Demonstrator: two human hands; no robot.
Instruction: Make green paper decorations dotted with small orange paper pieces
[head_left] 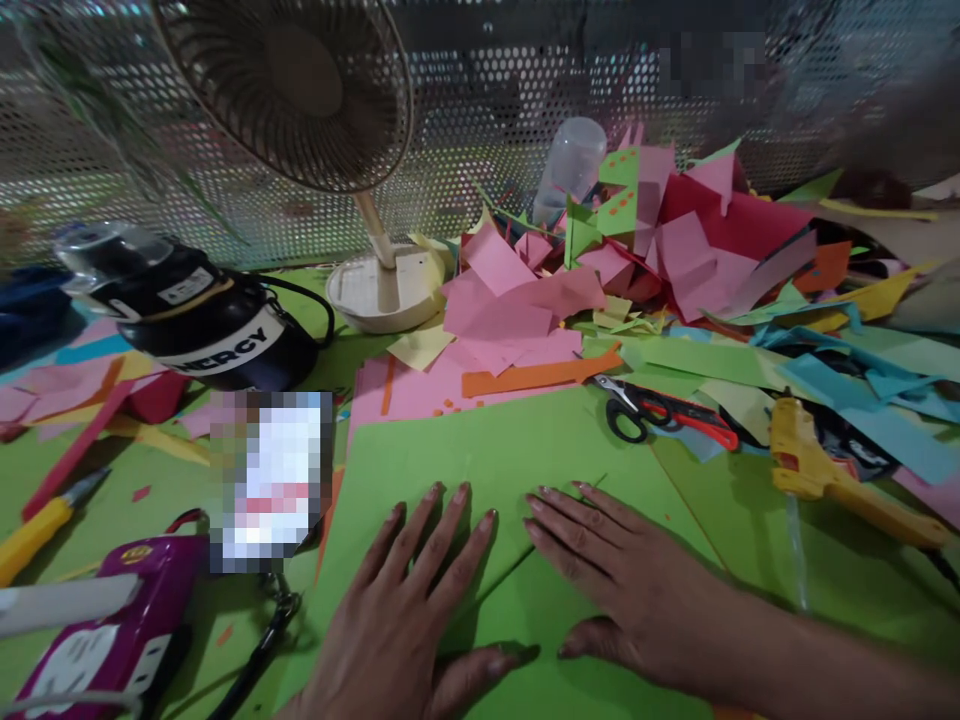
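A large sheet of green paper [450, 450] lies in front of me, with a dark diagonal line or edge running between my hands. My left hand [409, 600] rests flat on it, fingers stretched and a little spread, thumb pointing right. Opposite, my right hand [622, 580] also lies flat on the green paper, its fingers pointing up and left. Neither hand holds anything. Just beyond the sheet's upper right are black-handled scissors [628, 415] and a red cutter knife [697, 425].
A yellow glue gun [806, 450] lies at right. Behind are heaped paper scraps [517, 290], a clear plastic cup [574, 160] and a fan [386, 285]. At left are a black bottle [225, 330], a purple device [142, 590] and a yellow-handled pointed tool [34, 535].
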